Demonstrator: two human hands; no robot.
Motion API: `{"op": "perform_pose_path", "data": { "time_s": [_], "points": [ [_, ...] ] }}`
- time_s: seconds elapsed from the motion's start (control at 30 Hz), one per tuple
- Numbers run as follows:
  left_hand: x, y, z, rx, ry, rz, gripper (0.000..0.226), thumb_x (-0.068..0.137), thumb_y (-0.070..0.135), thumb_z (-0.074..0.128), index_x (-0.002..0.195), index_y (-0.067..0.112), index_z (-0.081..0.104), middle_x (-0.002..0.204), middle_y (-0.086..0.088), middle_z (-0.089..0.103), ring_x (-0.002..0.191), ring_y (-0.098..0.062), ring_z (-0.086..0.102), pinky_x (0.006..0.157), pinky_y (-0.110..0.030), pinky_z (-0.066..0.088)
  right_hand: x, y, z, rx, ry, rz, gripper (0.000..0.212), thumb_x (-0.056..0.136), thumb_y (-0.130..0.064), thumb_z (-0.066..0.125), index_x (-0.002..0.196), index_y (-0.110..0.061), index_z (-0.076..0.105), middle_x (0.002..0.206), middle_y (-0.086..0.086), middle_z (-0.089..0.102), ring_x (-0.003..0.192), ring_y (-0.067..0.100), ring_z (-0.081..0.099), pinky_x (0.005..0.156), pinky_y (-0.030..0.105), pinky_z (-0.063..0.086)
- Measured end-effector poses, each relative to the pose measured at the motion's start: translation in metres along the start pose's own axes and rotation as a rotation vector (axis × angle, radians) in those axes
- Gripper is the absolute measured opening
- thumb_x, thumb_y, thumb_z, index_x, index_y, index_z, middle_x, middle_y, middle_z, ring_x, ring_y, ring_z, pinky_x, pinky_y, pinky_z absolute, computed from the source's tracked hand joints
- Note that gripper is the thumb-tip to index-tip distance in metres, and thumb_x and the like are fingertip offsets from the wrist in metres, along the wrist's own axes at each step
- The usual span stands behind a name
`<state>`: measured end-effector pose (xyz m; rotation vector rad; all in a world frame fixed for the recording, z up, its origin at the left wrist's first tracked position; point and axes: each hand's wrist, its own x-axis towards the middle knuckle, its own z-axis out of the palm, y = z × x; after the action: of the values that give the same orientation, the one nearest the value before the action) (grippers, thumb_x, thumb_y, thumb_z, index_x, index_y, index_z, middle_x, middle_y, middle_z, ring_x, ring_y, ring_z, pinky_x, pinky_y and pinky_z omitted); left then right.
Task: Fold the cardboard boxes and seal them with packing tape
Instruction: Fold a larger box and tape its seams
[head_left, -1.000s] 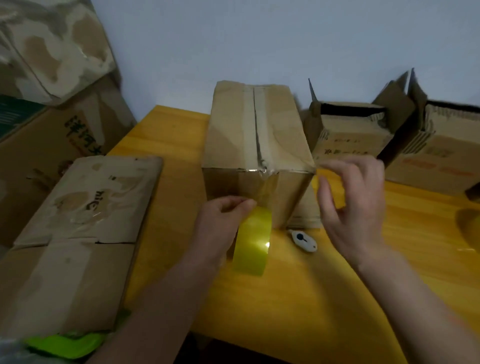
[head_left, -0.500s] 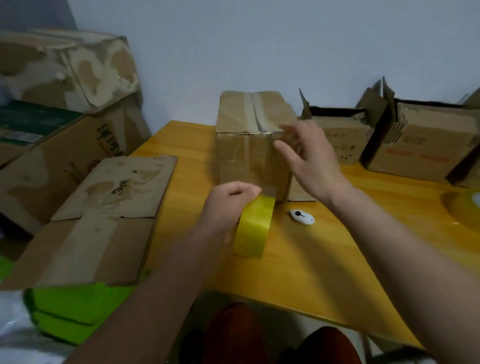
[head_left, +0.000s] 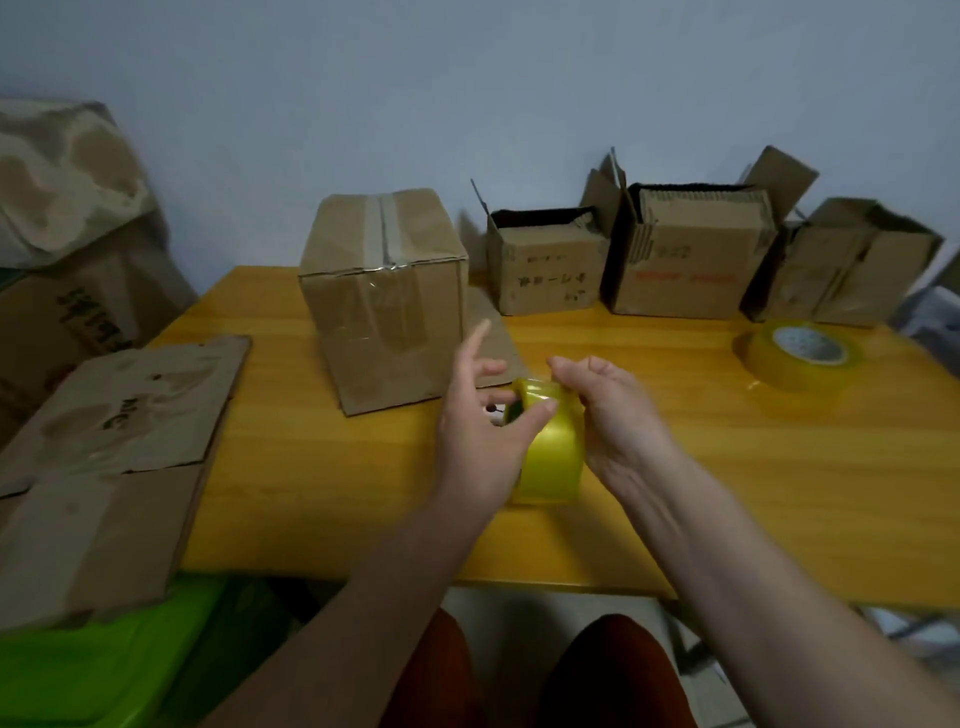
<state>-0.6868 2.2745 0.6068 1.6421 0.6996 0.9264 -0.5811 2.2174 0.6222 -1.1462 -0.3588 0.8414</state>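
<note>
Table (head_left: 727, 499): bears the boxes and both tape rolls.
Sealed box (head_left: 384, 296): far left on the table.
Three open boxes (head_left: 691, 254): in a row right of it, along the far edge.
Flattened cardboard (head_left: 119, 447): overhangs the table's left edge.
Tape roll (head_left: 551, 452): upright, near centre, between left hand (head_left: 480, 431) and right hand (head_left: 613, 415).
Second tape roll (head_left: 800, 356): lying flat, far right.

Bare forearms without sleeves; dark reddish-brown trousers (head_left: 441, 675) cover both knees.

A yellow wooden table (head_left: 675, 493) carries a taped box (head_left: 384, 296), three open boxes (head_left: 691, 265) along the wall, a tape roll (head_left: 800, 353) lying flat — and a flattened carton (head_left: 104, 467) overhanging its left edge.
</note>
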Motion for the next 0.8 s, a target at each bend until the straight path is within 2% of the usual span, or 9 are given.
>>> {"op": "perform_pose_path", "data": {
  "time_s": [0.17, 0.27, 0.37, 0.47, 0.57, 0.6, 0.67, 0.73, 0.8],
  "points": [
    [0.000, -0.005, 0.019, 0.237, 0.055, 0.289, 0.041, 0.074, 0.016, 0.082, 0.108, 0.033, 0.067, 0.108, 0.009, 0.049, 0.099, 0.000, 0.048, 0.080, -0.016, 0.048, 0.003, -0.002, -0.018, -0.121, 0.063, -0.071, 0.036, 0.087, 0.001, 0.057, 0.058, -0.015, 0.043, 0.113, 0.008, 0.060, 0.095, 0.015, 0.058, 0.095, 0.040, 0.045],
    [0.008, -0.008, 0.026, 0.429, 0.091, 0.373, 0.016, 0.076, 0.024, 0.080, 0.091, 0.024, 0.076, 0.111, 0.004, 0.049, 0.107, -0.009, 0.042, 0.084, -0.003, 0.031, 0.004, -0.005, -0.027, -0.151, 0.073, -0.096, 0.034, 0.086, 0.001, 0.058, 0.058, -0.014, 0.045, 0.111, 0.007, 0.060, 0.112, 0.020, 0.055, 0.106, 0.044, 0.039],
    [0.016, -0.010, 0.036, 0.467, 0.056, 0.364, 0.006, 0.080, 0.021, 0.076, 0.083, 0.016, 0.075, 0.106, 0.001, 0.055, 0.107, -0.014, 0.046, 0.085, -0.008, 0.032, 0.001, -0.009, -0.035, -0.286, 0.087, -0.152, 0.026, 0.090, -0.008, 0.059, 0.065, -0.010, 0.051, 0.103, 0.004, 0.063, 0.110, 0.019, 0.056, 0.099, 0.037, 0.041],
    [0.022, -0.013, 0.052, 0.352, 0.037, 0.272, 0.006, 0.084, 0.014, 0.072, 0.083, 0.008, 0.072, 0.101, 0.000, 0.053, 0.103, -0.015, 0.052, 0.087, -0.027, 0.047, -0.002, -0.012, -0.046, -0.772, 0.193, -0.286, 0.028, 0.095, -0.036, 0.051, 0.094, -0.010, 0.062, 0.124, 0.013, 0.056, 0.111, 0.013, 0.051, 0.091, 0.031, 0.039],
    [0.025, -0.017, 0.069, 0.269, 0.083, 0.192, 0.006, 0.087, 0.010, 0.068, 0.081, 0.009, 0.069, 0.100, 0.001, 0.050, 0.098, -0.013, 0.053, 0.084, -0.023, 0.048, -0.005, -0.009, -0.063, -0.894, 0.165, -0.203, 0.078, 0.087, -0.050, 0.059, 0.148, -0.016, 0.024, 0.143, 0.003, 0.042, 0.129, 0.018, 0.042, 0.106, 0.040, 0.038],
    [0.026, -0.017, 0.073, 0.247, 0.113, 0.174, 0.007, 0.087, 0.010, 0.068, 0.080, 0.011, 0.068, 0.099, 0.001, 0.050, 0.097, -0.012, 0.052, 0.084, -0.013, 0.043, -0.006, -0.009, -0.070, -0.913, 0.146, -0.139, 0.083, 0.083, -0.048, 0.065, 0.146, -0.010, 0.028, 0.129, 0.005, 0.053, 0.116, 0.018, 0.051, 0.099, 0.041, 0.044],
    [0.027, -0.019, 0.081, 0.185, 0.134, 0.123, 0.008, 0.088, 0.012, 0.068, 0.080, 0.015, 0.068, 0.100, 0.002, 0.051, 0.097, -0.009, 0.051, 0.080, -0.002, 0.036, -0.006, -0.010, -0.083, -0.956, 0.052, -0.081, 0.056, 0.079, -0.035, 0.074, 0.112, 0.007, 0.059, 0.091, 0.014, 0.065, 0.081, 0.017, 0.054, 0.075, 0.037, 0.046],
    [0.027, -0.022, 0.086, 0.166, 0.086, 0.086, 0.008, 0.090, 0.017, 0.066, 0.092, 0.014, 0.072, 0.105, 0.003, 0.051, 0.101, -0.009, 0.052, 0.084, -0.007, 0.041, -0.004, -0.009, -0.093, -1.030, 0.042, -0.108, 0.039, 0.079, -0.029, 0.076, 0.082, 0.008, 0.062, 0.070, 0.017, 0.058, 0.067, 0.020, 0.047, 0.062, 0.036, 0.039],
    [0.030, -0.028, 0.084, 0.269, 0.046, 0.106, 0.030, 0.095, 0.021, 0.059, 0.124, 0.015, 0.064, 0.119, 0.001, 0.047, 0.112, -0.010, 0.049, 0.092, -0.018, 0.044, 0.002, -0.007, -0.101, -1.291, 0.091, -0.141, 0.034, 0.080, -0.033, 0.074, 0.066, -0.008, 0.055, 0.065, 0.009, 0.054, 0.068, 0.024, 0.051, 0.060, 0.036, 0.037]
  ]
}}
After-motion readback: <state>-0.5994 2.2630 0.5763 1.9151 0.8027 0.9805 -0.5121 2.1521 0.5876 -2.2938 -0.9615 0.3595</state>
